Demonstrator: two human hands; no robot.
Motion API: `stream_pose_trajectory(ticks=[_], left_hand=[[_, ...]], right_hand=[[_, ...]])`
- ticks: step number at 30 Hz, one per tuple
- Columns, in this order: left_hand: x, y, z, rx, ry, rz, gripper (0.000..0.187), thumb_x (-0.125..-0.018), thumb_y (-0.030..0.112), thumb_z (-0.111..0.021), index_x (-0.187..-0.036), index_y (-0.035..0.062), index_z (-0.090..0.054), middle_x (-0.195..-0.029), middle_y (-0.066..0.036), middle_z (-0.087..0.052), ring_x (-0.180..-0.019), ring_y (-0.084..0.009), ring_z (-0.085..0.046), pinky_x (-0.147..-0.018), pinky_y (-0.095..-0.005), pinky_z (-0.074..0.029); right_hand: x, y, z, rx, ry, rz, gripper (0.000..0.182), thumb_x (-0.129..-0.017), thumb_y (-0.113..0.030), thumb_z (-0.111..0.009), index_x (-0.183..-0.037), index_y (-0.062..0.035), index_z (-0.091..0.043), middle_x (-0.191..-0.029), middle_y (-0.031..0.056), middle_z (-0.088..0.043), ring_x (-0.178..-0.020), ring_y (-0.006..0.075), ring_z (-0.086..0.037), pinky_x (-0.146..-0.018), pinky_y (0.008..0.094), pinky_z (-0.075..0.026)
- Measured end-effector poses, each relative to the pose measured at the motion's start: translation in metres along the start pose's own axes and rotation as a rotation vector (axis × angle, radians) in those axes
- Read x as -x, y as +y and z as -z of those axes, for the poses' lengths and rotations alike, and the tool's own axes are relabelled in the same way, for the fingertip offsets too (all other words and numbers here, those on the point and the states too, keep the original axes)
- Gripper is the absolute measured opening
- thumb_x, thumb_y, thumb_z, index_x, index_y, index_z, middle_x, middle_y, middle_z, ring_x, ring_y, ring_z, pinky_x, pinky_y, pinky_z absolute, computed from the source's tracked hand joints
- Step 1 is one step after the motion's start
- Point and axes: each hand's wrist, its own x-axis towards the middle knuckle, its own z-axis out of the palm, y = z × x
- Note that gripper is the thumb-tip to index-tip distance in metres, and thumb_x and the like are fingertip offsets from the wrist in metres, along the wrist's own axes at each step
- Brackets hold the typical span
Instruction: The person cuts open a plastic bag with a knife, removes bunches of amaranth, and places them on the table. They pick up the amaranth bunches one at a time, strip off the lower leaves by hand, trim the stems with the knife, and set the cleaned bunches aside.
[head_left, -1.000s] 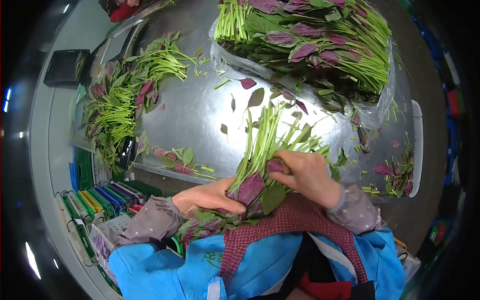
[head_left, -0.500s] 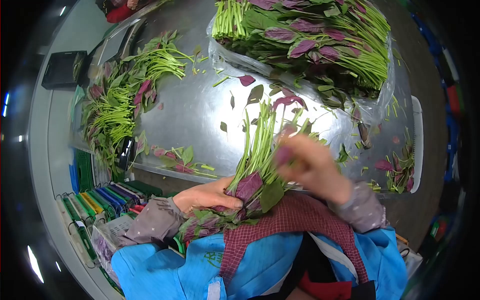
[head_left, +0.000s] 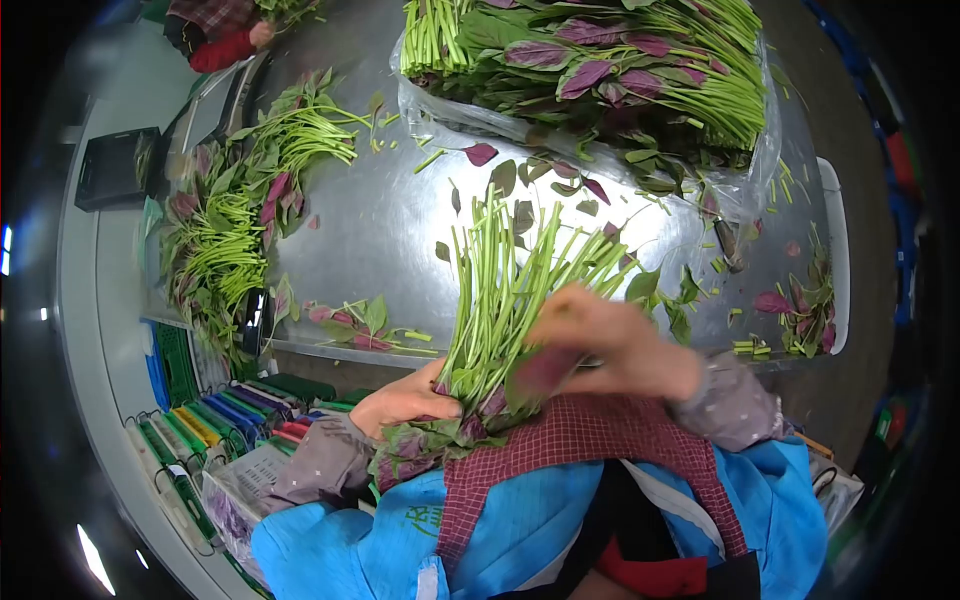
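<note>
My left hand (head_left: pixel 405 400) is wrapped round a bunch of amaranth greens (head_left: pixel 490 290) in front of my chest. The pale green stems fan upward over the table's near edge. Its purple and green leaves hang below my fingers, by the apron. At the bunch's right side my right hand (head_left: pixel 620 345) is smeared by motion, fingers curled. A blurred purple leaf (head_left: pixel 545 370) shows at its fingertips and appears pinched there. The bunch hides part of the leaf's surroundings.
A large stack of amaranth (head_left: pixel 600 80) lies on clear plastic at the back. More loose amaranth (head_left: pixel 230 230) piles at the left of the metal table (head_left: pixel 350 220). A knife (head_left: pixel 728 245) lies among scraps at the right. Another person's hand (head_left: pixel 261 34) is at the far left.
My right hand has come down slightly along the bunch, the purple leaf with it. The stems are spread wider, and my left hand keeps its grip. The whole view has shifted a little.
</note>
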Motion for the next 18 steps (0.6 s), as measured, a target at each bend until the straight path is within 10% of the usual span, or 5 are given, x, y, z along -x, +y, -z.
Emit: stream_pose_trajectory(ticks=[3,5,11,13,18], left_hand=[[0.0,-0.012,0.007,-0.001,0.009,-0.009,0.085,-0.068,0.009,-0.071,-0.135,0.0032,-0.019,-0.132,-0.008,-0.034,-0.121,-0.0165,-0.032,-0.1,-0.0306,-0.025],[0.002,-0.024,0.015,-0.041,-0.026,-0.058,0.086,-0.068,0.012,-0.072,-0.136,0.0033,-0.019,-0.133,-0.008,-0.033,-0.121,-0.0166,-0.031,-0.101,-0.0308,-0.024],[0.013,-0.053,0.031,0.107,-0.033,-0.143,0.089,-0.061,0.023,-0.078,-0.132,0.0024,-0.027,-0.125,-0.008,-0.043,-0.103,-0.0195,-0.047,-0.083,-0.0342,-0.041],[0.012,-0.052,0.038,0.028,-0.081,-0.15,0.088,-0.061,0.023,-0.078,-0.131,0.0022,-0.029,-0.125,-0.009,-0.043,-0.103,-0.0195,-0.047,-0.083,-0.0341,-0.041],[0.002,-0.023,0.033,-0.162,-0.251,-0.077,0.086,-0.061,0.02,-0.077,-0.13,0.0004,-0.029,-0.126,-0.009,-0.043,-0.114,-0.0194,-0.041,-0.095,-0.0331,-0.031]], right_hand=[[0.005,0.019,-0.023,-0.087,-0.045,-0.04,0.019,-0.075,-0.01,-0.064,-0.089,0.0008,-0.056,-0.076,0.0049,-0.061,-0.065,0.0139,-0.059,-0.058,0.0249,-0.047],[0.004,0.015,0.011,-0.762,0.248,-0.843,0.013,-0.076,-0.011,-0.058,-0.085,-0.0025,-0.056,-0.073,0.005,-0.06,-0.058,0.011,-0.056,-0.049,0.0233,-0.043],[0.047,0.084,0.1,-1.242,1.009,-0.621,0.029,-0.084,-0.018,-0.048,-0.058,-0.0125,-0.039,-0.05,-0.0079,-0.03,-0.04,0.0029,-0.025,-0.037,0.0194,-0.021],[0.077,0.131,0.065,-1.013,0.7,-0.976,0.026,-0.085,-0.026,-0.05,-0.063,-0.0135,-0.044,-0.051,-0.0081,-0.032,-0.042,0.003,-0.028,-0.038,0.0192,-0.02],[0.035,0.067,-0.031,-0.588,-0.412,-1.027,0.034,-0.079,-0.026,-0.059,-0.105,-0.0053,-0.054,-0.093,0.0115,-0.058,-0.08,0.0193,-0.058,-0.075,0.0278,-0.049]])
